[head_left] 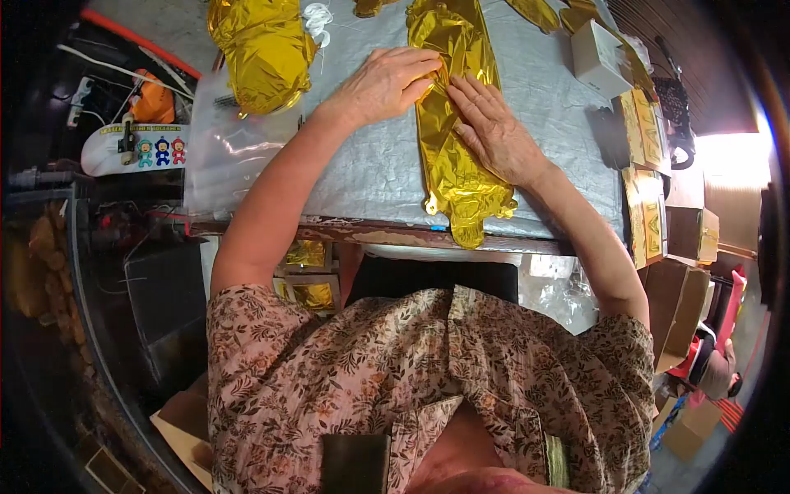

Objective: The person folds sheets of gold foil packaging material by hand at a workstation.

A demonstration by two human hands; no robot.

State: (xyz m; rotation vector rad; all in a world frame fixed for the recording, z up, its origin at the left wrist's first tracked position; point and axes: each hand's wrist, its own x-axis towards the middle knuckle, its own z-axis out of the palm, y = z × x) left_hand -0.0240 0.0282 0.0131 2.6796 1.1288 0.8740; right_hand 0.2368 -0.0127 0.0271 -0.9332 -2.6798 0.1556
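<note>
On my feed both bare forearms angle forward and inward. I have the left arm (284,177) bent over the left hand (391,81), its fingers (420,59) curled towards the thumb (415,92). My right arm (588,230) ends in the right hand (494,128), palm down, fingers extended forward-left, near the left fingertips.

We have one gold foil balloon (444,152), shiny, flat and crumpled with creases. It lies lengthwise on the grey-covered table (370,177), a long strip whose far end runs out at the top of our view. At the near end we see small tabs (431,204) at both corners and a rounded tongue (467,233) reaching over the front edge.
</note>
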